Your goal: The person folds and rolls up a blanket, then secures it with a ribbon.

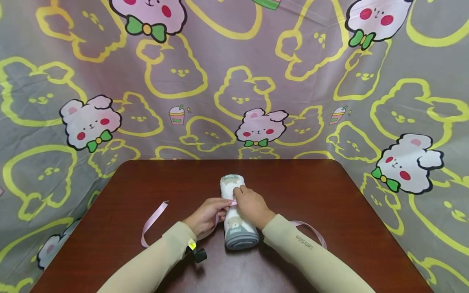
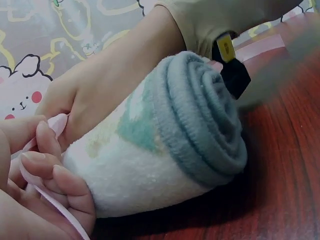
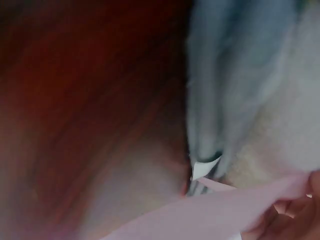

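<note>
A rolled towel [image 1: 242,241], white with a grey-green edge and a printed pattern, lies lengthwise on the table. A pink ribbon [image 1: 152,224] runs around its middle, one tail curving out to the left and the other to the right. With thumb and fingers, my left hand [image 1: 206,215] pinches the ribbon on top of the roll. From the right side my right hand [image 1: 253,206] pinches it too, knuckles over the towel. Both hands meet close together at the ribbon's crossing, seen as a pink fold [image 2: 57,124] in the left wrist view. A wide pink strip [image 3: 210,215] crosses the right wrist view.
The brown table [image 1: 176,175] has rounded far corners. Behind and beside it hangs a grey curtain [image 1: 205,53] with cartoon animals. A black wrist device [image 1: 199,255] sits at the left sleeve. A small white tag [image 3: 204,169] shows by the towel's edge.
</note>
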### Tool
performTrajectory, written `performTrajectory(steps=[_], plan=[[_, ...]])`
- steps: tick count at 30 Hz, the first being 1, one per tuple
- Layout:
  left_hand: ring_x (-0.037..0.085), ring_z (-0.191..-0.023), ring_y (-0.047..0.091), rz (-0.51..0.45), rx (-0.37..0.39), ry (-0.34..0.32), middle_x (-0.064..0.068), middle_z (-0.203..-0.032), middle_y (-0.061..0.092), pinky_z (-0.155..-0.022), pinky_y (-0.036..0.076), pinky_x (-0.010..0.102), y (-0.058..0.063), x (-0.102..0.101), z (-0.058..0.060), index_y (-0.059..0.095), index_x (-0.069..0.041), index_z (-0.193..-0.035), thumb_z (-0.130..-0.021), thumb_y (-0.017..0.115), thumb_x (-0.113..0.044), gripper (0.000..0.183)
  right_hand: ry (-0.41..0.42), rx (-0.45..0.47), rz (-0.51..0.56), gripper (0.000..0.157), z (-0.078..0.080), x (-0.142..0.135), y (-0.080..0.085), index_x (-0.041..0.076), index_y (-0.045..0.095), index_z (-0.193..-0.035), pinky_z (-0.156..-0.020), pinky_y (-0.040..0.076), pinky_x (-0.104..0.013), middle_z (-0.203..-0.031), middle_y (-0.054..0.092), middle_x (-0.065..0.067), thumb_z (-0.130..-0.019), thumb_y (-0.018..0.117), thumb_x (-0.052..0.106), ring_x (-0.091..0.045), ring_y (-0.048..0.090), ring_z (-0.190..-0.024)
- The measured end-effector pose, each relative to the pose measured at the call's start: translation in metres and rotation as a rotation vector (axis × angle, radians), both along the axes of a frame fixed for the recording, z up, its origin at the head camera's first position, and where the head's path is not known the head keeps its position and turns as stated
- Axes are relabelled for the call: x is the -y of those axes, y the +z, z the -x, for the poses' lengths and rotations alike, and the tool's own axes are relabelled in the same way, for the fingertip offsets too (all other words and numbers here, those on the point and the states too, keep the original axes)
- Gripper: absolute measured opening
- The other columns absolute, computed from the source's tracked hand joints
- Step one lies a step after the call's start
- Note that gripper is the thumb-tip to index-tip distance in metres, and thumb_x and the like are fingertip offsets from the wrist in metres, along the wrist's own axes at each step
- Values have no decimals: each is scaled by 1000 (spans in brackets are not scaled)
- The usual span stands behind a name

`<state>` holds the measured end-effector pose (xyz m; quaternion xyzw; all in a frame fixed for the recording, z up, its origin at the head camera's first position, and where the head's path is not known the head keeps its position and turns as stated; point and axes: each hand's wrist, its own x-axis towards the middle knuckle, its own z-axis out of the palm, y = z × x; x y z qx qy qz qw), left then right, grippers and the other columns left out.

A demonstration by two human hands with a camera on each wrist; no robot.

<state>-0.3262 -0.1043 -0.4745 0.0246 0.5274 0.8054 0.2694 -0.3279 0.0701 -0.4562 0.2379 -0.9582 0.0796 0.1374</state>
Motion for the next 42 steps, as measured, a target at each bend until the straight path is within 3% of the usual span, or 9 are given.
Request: performTrajectory(steps=[3, 7, 12, 19, 25, 28, 33, 35, 42], plan=[[5, -51, 34, 16, -9, -2, -3, -68, 51, -48, 34, 19, 0, 1, 0, 67, -7, -85, -94, 58, -5, 13, 26, 128, 118, 24, 1, -7, 3, 10, 59, -106, -65, 49, -35, -94, 54, -2, -84, 64, 16, -18, 56, -73], [6, -51, 35, 31, -16, -12, -2, -68, 51, -48, 34, 19, 0, 1, 1, 66, -8, -83, -93, 58, -5, 13, 112, 404, 361, 42, 5, -23, 12, 6, 57, -124, -79, 47, -36, -102, 58, -3, -85, 68, 18, -18, 57, -88], [7, -51, 34, 42, -24, -2, -2, -67, 51, -48, 33, 19, -2, 2, 3, 66, -7, -82, -93, 59, -5, 13, 138, 602, 546, 30, 19, -33, 22, 4, 64, -116, -80, 47, -36, -94, 62, -3, -88, 67, 16, -18, 57, -90], [7, -52, 35, 70, -46, -6, -2, -67, 50, -47, 32, 19, -3, 2, 3, 65, -6, -81, -91, 61, -5, 11, 72, 462, 325, 2, 33, -16, 24, 15, 68, -81, -61, 44, -28, -70, 61, 9, -82, 66, 16, -12, 53, -66], [6, -51, 35, 83, -66, -11, -3, -64, 50, -47, 32, 19, -5, 3, 2, 66, -7, -79, -90, 61, -4, 13, -2, 226, 234, 7, 38, -12, 19, 15, 68, -84, -66, 46, -33, -75, 62, 5, -87, 63, 19, -15, 54, -69], [6, -50, 35, 93, -66, -15, -4, -64, 50, -47, 33, 19, -6, 3, 2, 66, -7, -78, -90, 61, -4, 13, -29, 234, 286, 12, 41, -17, 12, 14, 69, -92, -67, 48, -33, -80, 64, 4, -91, 61, 22, -14, 57, -72], [6, -51, 36, 104, -59, -22, -4, -63, 52, -48, 33, 20, -8, 2, 6, 65, -8, -77, -89, 63, -5, 13, -26, 530, 507, 12, 47, -27, 8, 11, 66, -92, -66, 48, -31, -80, 63, 2, -85, 71, 20, -15, 57, -75], [6, -50, 36, 107, -61, -24, -4, -63, 52, -48, 33, 20, -8, 2, 6, 65, -8, -76, -89, 64, -5, 14, -15, 583, 549, 11, 49, -28, 9, 9, 66, -88, -64, 48, -31, -78, 62, 1, -82, 73, 15, -16, 56, -74], [6, -49, 37, 119, -56, -27, -4, -61, 52, -48, 35, 21, -7, 4, 6, 65, -7, -77, -89, 64, -5, 12, -125, 273, 625, 6, 57, -30, 6, 12, 65, -96, -72, 46, -36, -83, 62, 1, -90, 63, 12, -18, 56, -77]])
